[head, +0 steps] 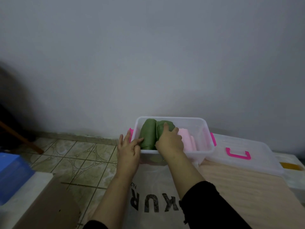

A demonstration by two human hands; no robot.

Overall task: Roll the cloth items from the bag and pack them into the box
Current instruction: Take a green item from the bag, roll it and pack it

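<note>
Rolls of green cloth sit side by side at the left end of the clear plastic box (194, 152), which stands at the centre of the frame against the foot of the wall. The right hand (170, 139) is curled over the right green roll (162, 128), gripping it from above, probably to press it down and snug it against its neighbour so it does not spring open. The left hand (127, 147) rests at the box's left wall, fingers mostly straight, with its fingertips touching the near end of the left green roll (147, 134); it grasps nothing, and seems placed to steady the box and keep that roll from sliding.

Both green rolls lie with their long axes running from the near wall of the box toward the far wall, that is, up the frame toward the wall behind. Their near ends point at the person. Packing them parallel looks like a way to save room.

To the right of the hand, pink cloth (188, 139) fills the middle of the box, its folds running the same way; whether it is rolled I cannot tell.

The lid (247, 146) with a pink handle lies to the right of the box. A white bag (153, 179) with dark lettering lies at lower centre, under the forearms.
</note>
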